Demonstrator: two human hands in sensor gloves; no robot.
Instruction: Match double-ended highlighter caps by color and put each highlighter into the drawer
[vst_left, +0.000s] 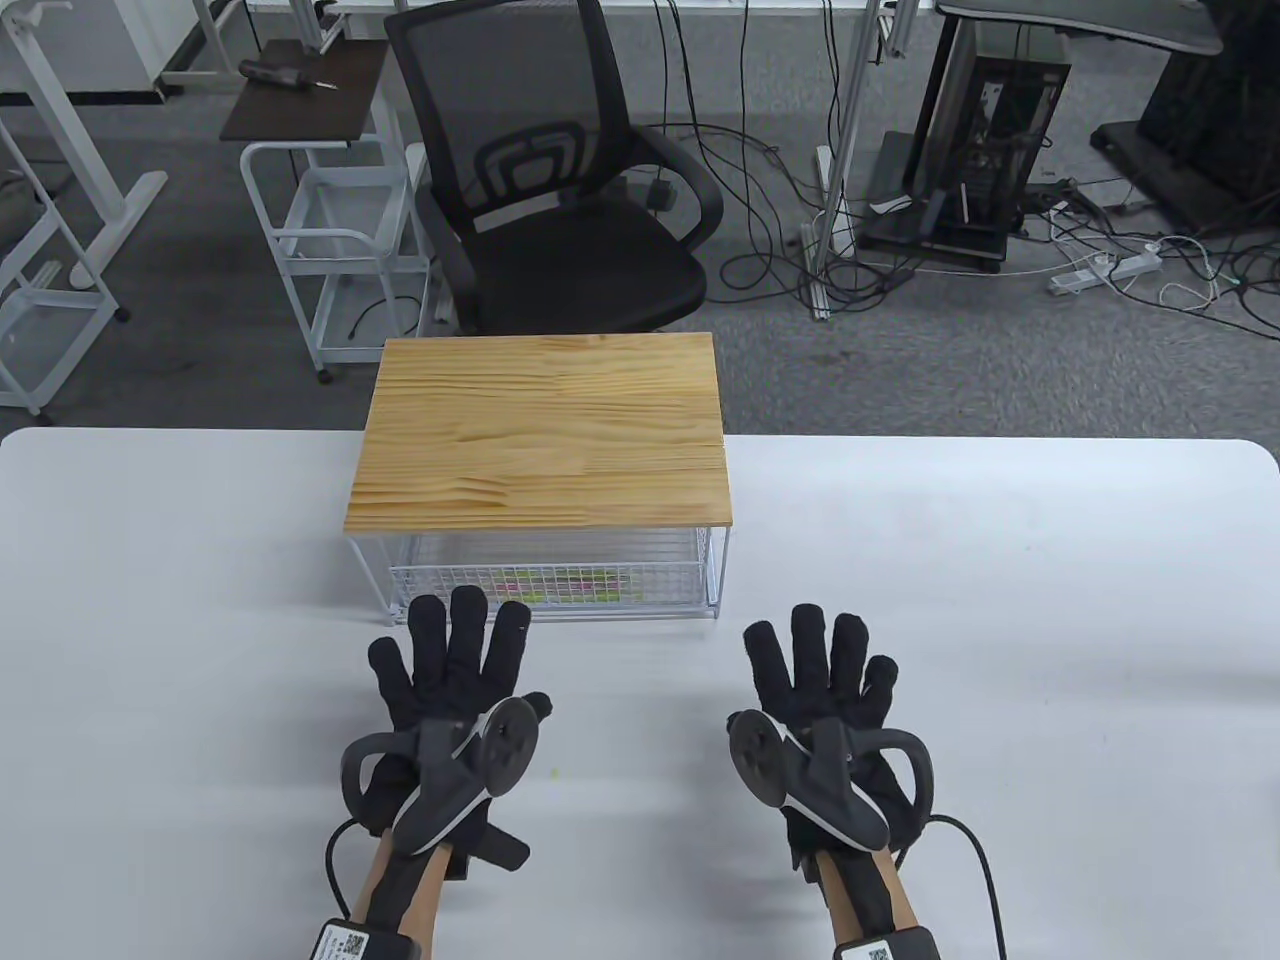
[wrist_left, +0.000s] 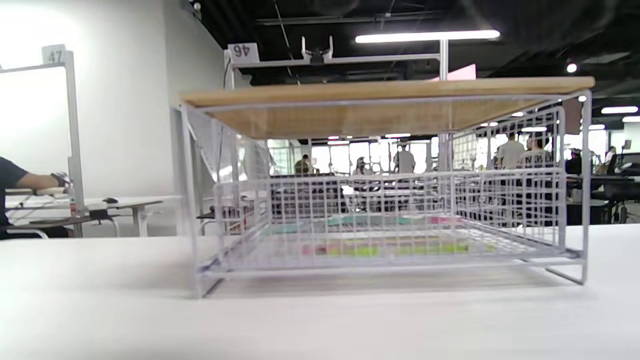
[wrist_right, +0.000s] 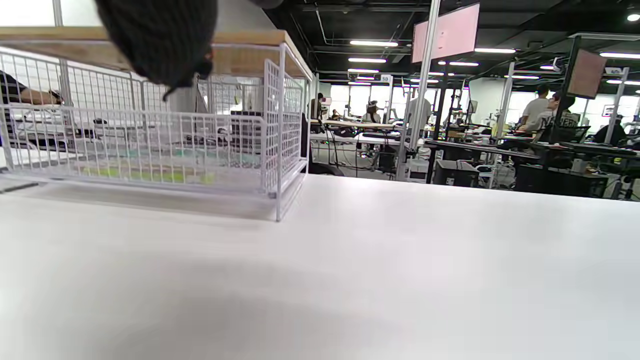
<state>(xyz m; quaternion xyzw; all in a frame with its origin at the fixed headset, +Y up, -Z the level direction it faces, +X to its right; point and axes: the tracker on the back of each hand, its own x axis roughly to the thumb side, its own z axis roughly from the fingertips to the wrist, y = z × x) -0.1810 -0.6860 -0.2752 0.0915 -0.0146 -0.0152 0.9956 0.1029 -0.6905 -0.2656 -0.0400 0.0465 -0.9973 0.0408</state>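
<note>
Both grips released: left hand (vst_left: 450, 670) and right hand (vst_left: 820, 680) lie flat on the desk (vst_left: 1000, 620), holding nothing; the highlighters (vst_left: 560, 588) lie inside the wire drawer (vst_left: 560, 600); probably light, stiff, slick plastic, best pinched mid-barrel.

The drawer (vst_left: 545, 585) sits pushed into its rack (vst_left: 540, 430) at the table's (vst_left: 1000, 600) far middle. The highlighters (vst_left: 560, 586) lie inside the drawer. The left hand (vst_left: 455, 690) rests flat on the table just before the rack; the right hand (vst_left: 815, 700) lies before and right of the rack. A chair (vst_left: 560, 180) stands behind the rack, off the table.
</note>
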